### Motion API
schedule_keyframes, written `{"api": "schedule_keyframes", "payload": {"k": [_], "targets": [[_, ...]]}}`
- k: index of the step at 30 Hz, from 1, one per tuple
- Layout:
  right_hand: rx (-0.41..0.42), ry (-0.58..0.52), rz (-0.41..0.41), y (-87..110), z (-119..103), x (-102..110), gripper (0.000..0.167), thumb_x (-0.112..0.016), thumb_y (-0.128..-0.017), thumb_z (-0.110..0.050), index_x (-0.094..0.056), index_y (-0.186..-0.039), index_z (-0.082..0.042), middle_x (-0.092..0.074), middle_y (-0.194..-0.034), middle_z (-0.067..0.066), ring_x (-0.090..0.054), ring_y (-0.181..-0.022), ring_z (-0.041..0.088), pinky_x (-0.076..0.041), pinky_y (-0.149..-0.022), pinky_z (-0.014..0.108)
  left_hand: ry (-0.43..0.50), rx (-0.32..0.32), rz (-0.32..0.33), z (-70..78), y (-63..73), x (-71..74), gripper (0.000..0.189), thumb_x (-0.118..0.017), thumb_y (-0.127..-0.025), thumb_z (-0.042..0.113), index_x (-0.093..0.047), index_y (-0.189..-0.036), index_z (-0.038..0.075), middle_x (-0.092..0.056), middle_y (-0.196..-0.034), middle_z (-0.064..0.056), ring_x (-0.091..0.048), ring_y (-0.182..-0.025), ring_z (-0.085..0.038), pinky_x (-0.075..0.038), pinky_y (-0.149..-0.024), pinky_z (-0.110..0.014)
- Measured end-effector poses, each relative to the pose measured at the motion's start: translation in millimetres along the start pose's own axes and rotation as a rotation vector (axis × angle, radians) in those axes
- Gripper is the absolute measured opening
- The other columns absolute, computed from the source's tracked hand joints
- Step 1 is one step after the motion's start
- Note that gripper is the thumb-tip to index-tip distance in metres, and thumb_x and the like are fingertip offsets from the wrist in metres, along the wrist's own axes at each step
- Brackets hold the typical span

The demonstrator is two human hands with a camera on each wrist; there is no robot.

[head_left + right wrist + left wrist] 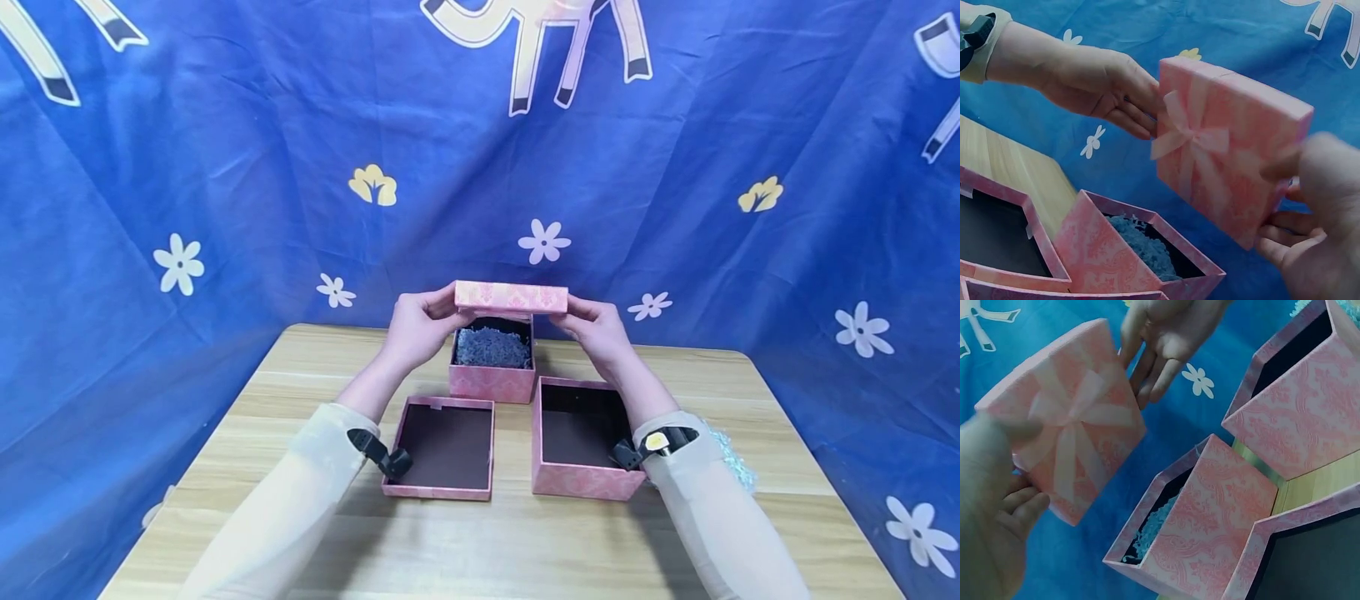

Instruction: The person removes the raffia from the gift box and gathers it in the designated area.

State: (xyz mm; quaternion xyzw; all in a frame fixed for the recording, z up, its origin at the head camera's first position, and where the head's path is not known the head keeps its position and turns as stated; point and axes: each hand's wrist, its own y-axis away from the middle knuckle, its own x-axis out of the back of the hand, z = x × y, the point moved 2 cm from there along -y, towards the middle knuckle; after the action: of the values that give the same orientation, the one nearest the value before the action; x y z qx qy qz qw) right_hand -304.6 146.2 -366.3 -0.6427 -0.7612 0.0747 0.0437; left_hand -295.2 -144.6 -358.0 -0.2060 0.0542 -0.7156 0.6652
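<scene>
Both hands hold a pink patterned box lid point(512, 297) up at the back of the table. My left hand point(418, 332) grips its left edge and my right hand point(600, 333) its right edge, fingers and thumbs bent about the sides. A pale ribbon bow point(1191, 136) decorates the lid's top, seen in both wrist views. Under the raised lid stands a small pink box point(491, 386), uncovered, with blue shredded paper point(491, 348) inside. The lid is apart from that box and hides part of its back rim in the head view.
A larger pink box point(587, 482), dark inside, stands front right under my right forearm. Front left lies a shallow pink lid point(442, 450), inner side up. Light blue shreds point(735, 462) lie beside my right sleeve. A blue printed cloth point(450, 242) hangs behind the table.
</scene>
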Motion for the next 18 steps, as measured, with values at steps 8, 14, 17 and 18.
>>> {"api": "schedule_keyframes", "payload": {"k": [8,14,17,18], "targets": [[-0.026,-0.212,-0.081,5.9,-6.8,-1.3,0.03,-0.05,-0.106,-0.021,-0.076,-0.105,-0.006,-0.073,-0.105,0.002,-0.064,-0.11,0.019,-0.036,-0.121,0.053,0.058,0.038,0.01,8.4,0.4,-8.0,0.051,-0.064,-0.106,0.042,-0.077,-0.118,-0.005,-0.073,-0.125,-0.017,-0.069,-0.119,-0.021,-0.056,-0.1,-0.028],[-0.069,-0.205,-0.08,2.6,-5.0,-2.2,0.042,-0.047,-0.113,-0.024,-0.066,-0.133,0.009,-0.068,-0.135,0.016,-0.061,-0.126,0.018,-0.027,-0.125,0.055,0.099,0.127,0.031,6.8,-1.2,-8.0,0.046,-0.066,-0.106,0.037,-0.08,-0.109,-0.007,-0.072,-0.126,-0.017,-0.066,-0.122,-0.019,-0.056,-0.101,-0.03],[-0.078,-0.189,-0.128,4.1,-4.2,-0.5,0.053,-0.05,-0.11,-0.012,-0.038,-0.151,0.02,-0.034,-0.166,0.023,-0.038,-0.15,0.027,-0.024,-0.127,0.049,0.169,0.164,-0.041,2.6,-1.5,-5.5,0.043,-0.066,-0.107,0.028,-0.071,-0.127,-0.01,-0.062,-0.144,-0.016,-0.057,-0.134,-0.019,-0.051,-0.106,-0.029],[-0.076,-0.186,-0.144,4.7,-3.7,0.1,0.055,-0.05,-0.108,-0.008,-0.034,-0.153,0.019,-0.023,-0.171,0.022,-0.029,-0.155,0.028,-0.022,-0.127,0.047,0.201,0.173,-0.072,1.7,-1.3,-4.9,0.044,-0.066,-0.107,0.025,-0.066,-0.134,-0.01,-0.056,-0.151,-0.016,-0.053,-0.139,-0.02,-0.049,-0.109,-0.03]]}}
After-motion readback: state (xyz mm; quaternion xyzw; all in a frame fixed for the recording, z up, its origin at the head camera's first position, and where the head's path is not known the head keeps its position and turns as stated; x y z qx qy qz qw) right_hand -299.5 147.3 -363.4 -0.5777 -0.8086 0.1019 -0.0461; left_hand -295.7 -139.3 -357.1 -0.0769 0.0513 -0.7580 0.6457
